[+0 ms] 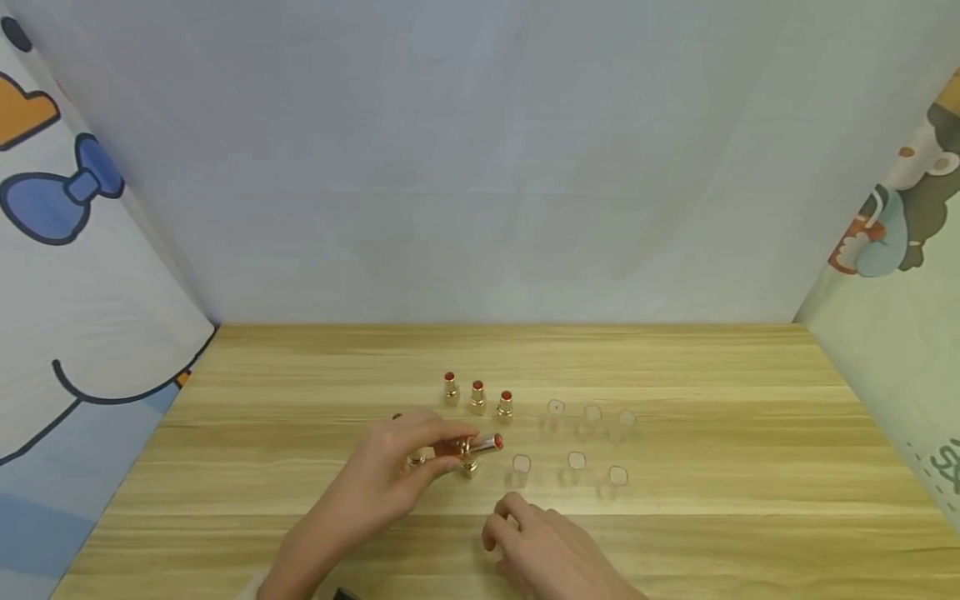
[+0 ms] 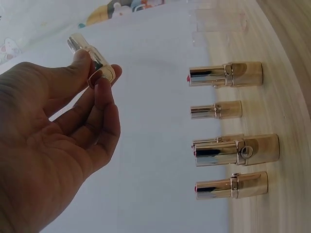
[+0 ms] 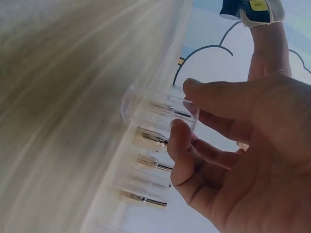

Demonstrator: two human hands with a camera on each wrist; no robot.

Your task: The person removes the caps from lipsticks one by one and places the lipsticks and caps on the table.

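Note:
My left hand (image 1: 384, 468) pinches a lipstick (image 1: 489, 442) between thumb and fingers. Its red tip points to the right in the head view, and the tube is tilted above the table. Close under it stand two more lipsticks, one (image 1: 469, 468) below the fingertips and another (image 1: 417, 457) partly hidden by the hand. My right hand (image 1: 555, 550) hovers low near the front with loosely bent fingers and holds nothing. A clear cap (image 1: 521, 467) stands just beyond its fingers. In the right wrist view that clear cap (image 3: 150, 104) overlaps the thumb and index fingertips.
Three upright lipsticks (image 1: 477, 397) form a row behind my left hand. To the right, several clear caps (image 1: 577, 463) stand in two rows on the wooden table (image 1: 735, 433). Pale cloth walls (image 1: 480, 167) close in the back and sides.

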